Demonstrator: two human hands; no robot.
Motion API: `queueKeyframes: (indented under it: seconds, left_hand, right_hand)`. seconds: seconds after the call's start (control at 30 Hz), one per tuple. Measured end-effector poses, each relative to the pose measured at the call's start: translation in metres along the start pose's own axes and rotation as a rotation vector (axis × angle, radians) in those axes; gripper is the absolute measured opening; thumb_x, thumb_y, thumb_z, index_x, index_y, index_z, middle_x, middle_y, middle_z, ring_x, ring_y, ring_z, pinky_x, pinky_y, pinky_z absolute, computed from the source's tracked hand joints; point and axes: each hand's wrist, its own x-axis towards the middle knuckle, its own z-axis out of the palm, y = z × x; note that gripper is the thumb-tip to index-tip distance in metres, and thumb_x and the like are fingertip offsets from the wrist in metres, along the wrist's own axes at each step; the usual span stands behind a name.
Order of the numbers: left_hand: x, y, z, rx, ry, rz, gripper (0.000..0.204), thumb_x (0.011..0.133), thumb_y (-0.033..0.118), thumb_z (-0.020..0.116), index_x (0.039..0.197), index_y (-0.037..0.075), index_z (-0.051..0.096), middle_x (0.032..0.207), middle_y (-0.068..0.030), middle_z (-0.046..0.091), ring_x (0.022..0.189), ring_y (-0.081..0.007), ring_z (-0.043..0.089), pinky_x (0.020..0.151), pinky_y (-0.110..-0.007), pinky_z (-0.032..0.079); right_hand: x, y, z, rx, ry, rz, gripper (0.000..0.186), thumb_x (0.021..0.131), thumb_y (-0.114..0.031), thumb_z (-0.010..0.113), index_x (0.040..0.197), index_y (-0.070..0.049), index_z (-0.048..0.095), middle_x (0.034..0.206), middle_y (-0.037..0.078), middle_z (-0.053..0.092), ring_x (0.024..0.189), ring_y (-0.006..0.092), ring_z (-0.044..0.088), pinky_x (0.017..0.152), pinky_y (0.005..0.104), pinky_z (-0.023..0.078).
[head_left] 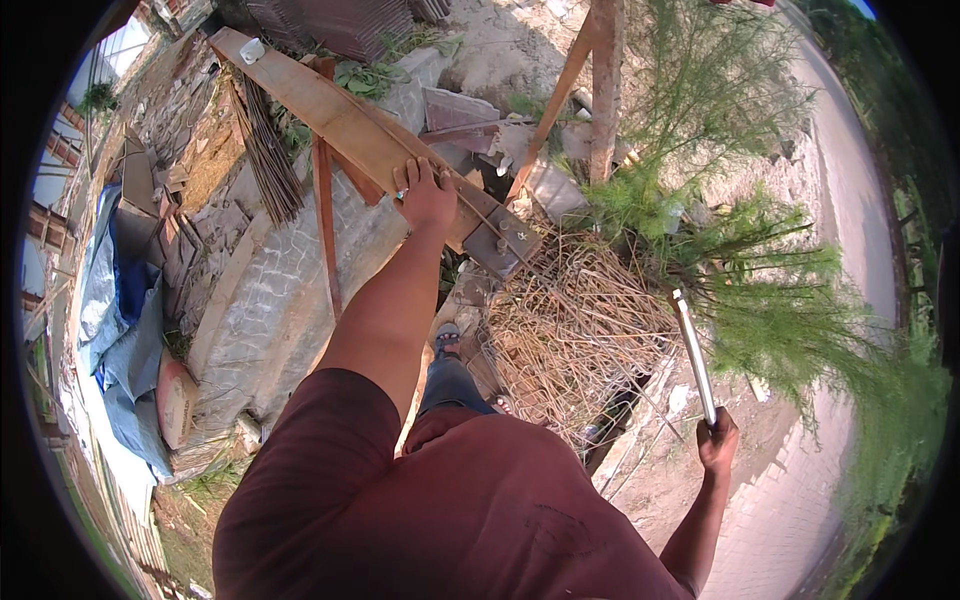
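A long wooden plank (330, 110) slants from the upper left to the middle, with a metal plate (503, 243) bearing small pins at its near end. My left hand (428, 197) is on the plank just short of this plate, a ring on one finger. Its fingers curl over a thin steel rod (487, 209) lying along the plank; the grip is partly hidden. Off to the right, my right hand (717, 442) is closed round the lower end of a silvery metal bar (692, 350). The bar stands tilted, apart from the plank, its notched tip pointing up.
A tangled heap of bent thin rods (570, 330) lies below the plate. Feathery green branches (740, 260) spread at the right. Wooden posts (606, 90) rise at the back. A bundle of straight rods (265, 150), a blue tarp (115, 310) and a sack (177, 403) are at left.
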Motion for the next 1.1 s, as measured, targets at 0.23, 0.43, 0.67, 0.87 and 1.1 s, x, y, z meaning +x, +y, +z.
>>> queueKeyframes:
  seconds: [0.23, 0.43, 0.67, 0.87, 1.1]
  left_hand:
    - [0.005, -0.002, 0.010, -0.002, 0.043, 0.053, 0.055, 0.088, 0.035, 0.048, 0.136, 0.011, 0.039, 0.146, -0.0036, 0.029, 0.138, -0.0272, 0.017, 0.101, -0.059, 0.027]
    - [0.001, -0.002, 0.014, 0.005, 0.077, 0.062, 0.055, 0.087, 0.032, 0.049, 0.135, 0.008, 0.040, 0.145, -0.0059, 0.032, 0.137, -0.0285, 0.020, 0.101, -0.056, 0.029]
    - [-0.001, 0.002, 0.000, 0.025, 0.071, 0.048, 0.053, 0.087, 0.032, 0.049, 0.134, 0.009, 0.041, 0.143, -0.0062, 0.035, 0.136, -0.0301, 0.023, 0.102, -0.052, 0.031]
    - [0.000, -0.001, 0.008, -0.019, 0.070, 0.041, 0.056, 0.085, 0.032, 0.048, 0.136, 0.009, 0.039, 0.145, -0.0055, 0.032, 0.137, -0.0279, 0.020, 0.102, -0.060, 0.028]
    - [0.000, -0.002, 0.006, 0.014, 0.115, 0.054, 0.052, 0.085, 0.031, 0.048, 0.132, 0.007, 0.043, 0.141, -0.0080, 0.038, 0.135, -0.0314, 0.025, 0.103, -0.050, 0.030]
  right_hand:
    - [0.117, -0.082, 0.026, -0.155, -0.117, -0.204, 0.026, 0.072, -0.026, 0.063, 0.074, -0.003, 0.053, 0.062, 0.018, 0.055, 0.058, 0.0353, 0.055, 0.055, 0.0402, 0.043]
    - [0.170, -0.087, 0.067, -0.070, 0.021, -0.585, 0.019, 0.070, -0.020, 0.061, 0.079, -0.005, 0.057, 0.064, 0.016, 0.058, 0.059, 0.0351, 0.057, 0.055, 0.0412, 0.046]
    - [0.228, -0.107, 0.083, -0.083, -0.398, -0.433, 0.019, 0.067, -0.024, 0.065, 0.074, -0.008, 0.058, 0.065, 0.015, 0.061, 0.056, 0.0299, 0.060, 0.052, 0.0385, 0.046]
    - [0.289, -0.124, 0.085, -0.342, -0.289, -0.708, 0.018, 0.065, -0.027, 0.065, 0.071, -0.011, 0.059, 0.063, 0.014, 0.059, 0.056, 0.0317, 0.058, 0.051, 0.0386, 0.046]
    - [0.353, -0.153, 0.103, -0.316, -0.208, -0.922, 0.021, 0.069, -0.022, 0.066, 0.061, -0.009, 0.051, 0.061, 0.014, 0.053, 0.056, 0.0346, 0.054, 0.050, 0.0411, 0.042]
